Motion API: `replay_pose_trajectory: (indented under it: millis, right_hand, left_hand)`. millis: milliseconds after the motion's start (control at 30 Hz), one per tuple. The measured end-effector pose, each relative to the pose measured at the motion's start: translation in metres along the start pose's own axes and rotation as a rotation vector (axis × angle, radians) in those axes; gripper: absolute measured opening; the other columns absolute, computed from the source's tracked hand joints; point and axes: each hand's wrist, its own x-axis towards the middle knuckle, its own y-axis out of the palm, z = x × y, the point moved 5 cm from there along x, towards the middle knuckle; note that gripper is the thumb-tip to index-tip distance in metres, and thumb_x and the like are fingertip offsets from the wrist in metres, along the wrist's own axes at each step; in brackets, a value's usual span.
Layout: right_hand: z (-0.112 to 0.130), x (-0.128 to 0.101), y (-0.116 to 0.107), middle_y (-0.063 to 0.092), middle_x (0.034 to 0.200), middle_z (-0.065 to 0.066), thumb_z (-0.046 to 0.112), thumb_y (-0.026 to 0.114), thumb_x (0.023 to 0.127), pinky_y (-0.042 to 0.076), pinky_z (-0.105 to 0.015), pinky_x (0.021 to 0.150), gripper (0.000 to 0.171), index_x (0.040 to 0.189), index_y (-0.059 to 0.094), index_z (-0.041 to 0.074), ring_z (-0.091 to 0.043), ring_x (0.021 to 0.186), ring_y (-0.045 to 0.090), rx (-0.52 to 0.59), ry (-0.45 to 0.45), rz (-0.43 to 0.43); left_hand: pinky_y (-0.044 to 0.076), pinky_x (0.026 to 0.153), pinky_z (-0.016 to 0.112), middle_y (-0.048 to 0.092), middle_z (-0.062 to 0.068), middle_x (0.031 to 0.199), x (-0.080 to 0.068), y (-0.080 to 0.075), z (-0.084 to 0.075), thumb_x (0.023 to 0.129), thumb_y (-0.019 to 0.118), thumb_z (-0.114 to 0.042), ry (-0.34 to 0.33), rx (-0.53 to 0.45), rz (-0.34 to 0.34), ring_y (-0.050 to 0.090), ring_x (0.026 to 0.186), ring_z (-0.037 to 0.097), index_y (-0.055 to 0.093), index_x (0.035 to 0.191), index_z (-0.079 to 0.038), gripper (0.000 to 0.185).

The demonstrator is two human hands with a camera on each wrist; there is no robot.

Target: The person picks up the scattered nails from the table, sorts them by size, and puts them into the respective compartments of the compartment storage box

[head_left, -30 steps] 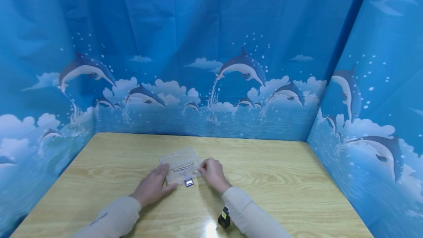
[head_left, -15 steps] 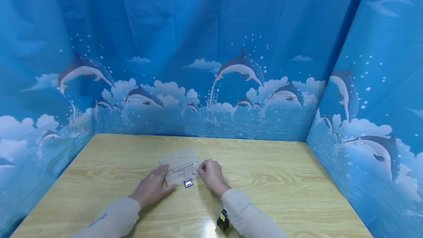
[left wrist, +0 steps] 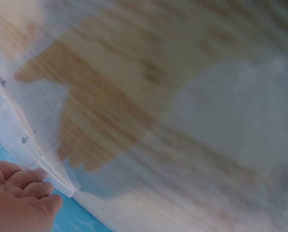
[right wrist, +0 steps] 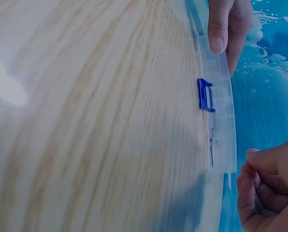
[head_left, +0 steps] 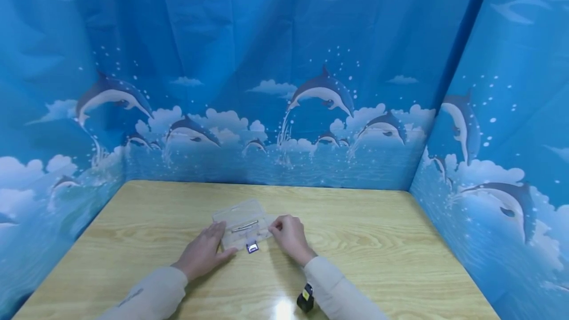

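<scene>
A clear plastic compartment box (head_left: 234, 240) stands open on the table, its lid (head_left: 242, 208) tipped toward the back. Thin silvery metal rods (head_left: 244, 226) lie across it, and a blue clasp (right wrist: 205, 95) sits at its front. My left hand (head_left: 203, 251) holds the box's left end, thumb at the front edge and fingers along the side. Beside the right end, my right hand (head_left: 290, 237) has curled fingers, with thumb and index tips together. No object shows between those tips; I cannot tell whether something small is hidden there.
The wood-grain table (head_left: 378, 251) is bordered by a blue dolphin-print curtain (head_left: 275, 88) at the back and sides. A small black device (head_left: 305, 298) with a yellow mark is beside the right sleeve (head_left: 331, 280). Glare brightens the near table surface.
My right hand has shifted slightly to the right, away from the box's end. The left hand keeps its place on the box. The view has drifted a little.
</scene>
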Motion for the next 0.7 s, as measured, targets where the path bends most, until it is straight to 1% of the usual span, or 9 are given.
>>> replay_pose_trajectory:
  millis: [133, 233, 400, 700]
  right_hand:
    - [-0.007, -0.005, -0.01, 0.068, 0.072, 0.001, 0.01, 0.071, 0.086, 0.05, -0.022, 0.056, 0.008, 0.077, 0.073, 0.009, -0.006, 0.062, 0.058, -0.008, 0.0, 0.006]
    - [-0.013, -0.01, -0.018, 0.068, 0.074, 0.001, 0.011, 0.069, 0.088, 0.05, -0.022, 0.057, 0.009, 0.08, 0.073, 0.009, -0.006, 0.063, 0.058, -0.005, 0.013, 0.027]
    - [-0.024, -0.019, -0.03, 0.068, 0.075, 0.001, 0.01, 0.069, 0.088, 0.051, -0.023, 0.058, 0.009, 0.081, 0.073, 0.009, -0.006, 0.065, 0.058, -0.005, 0.012, 0.039]
    - [-0.039, -0.037, -0.048, 0.067, 0.077, 0.003, 0.011, 0.069, 0.088, 0.049, -0.021, 0.057, 0.007, 0.083, 0.073, 0.009, -0.005, 0.067, 0.057, -0.01, 0.013, 0.053]
  left_hand:
    - [0.03, 0.112, 0.054, 0.04, 0.027, 0.145, 0.0, -0.001, -0.001, 0.088, 0.063, -0.049, -0.002, 0.0, 0.001, 0.036, 0.134, 0.043, 0.038, 0.141, 0.008, 0.082]
    - [0.03, 0.112, 0.055, 0.04, 0.027, 0.145, -0.001, -0.001, -0.001, 0.088, 0.064, -0.049, -0.005, 0.0, 0.003, 0.037, 0.134, 0.043, 0.038, 0.141, 0.008, 0.082]
    - [0.03, 0.112, 0.055, 0.04, 0.026, 0.145, 0.0, -0.001, 0.0, 0.087, 0.064, -0.05, -0.006, 0.002, 0.005, 0.037, 0.134, 0.043, 0.038, 0.141, 0.008, 0.083]
    - [0.03, 0.112, 0.055, 0.04, 0.026, 0.145, 0.0, -0.001, 0.0, 0.087, 0.064, -0.051, -0.012, -0.003, 0.013, 0.037, 0.134, 0.043, 0.039, 0.141, 0.008, 0.083]
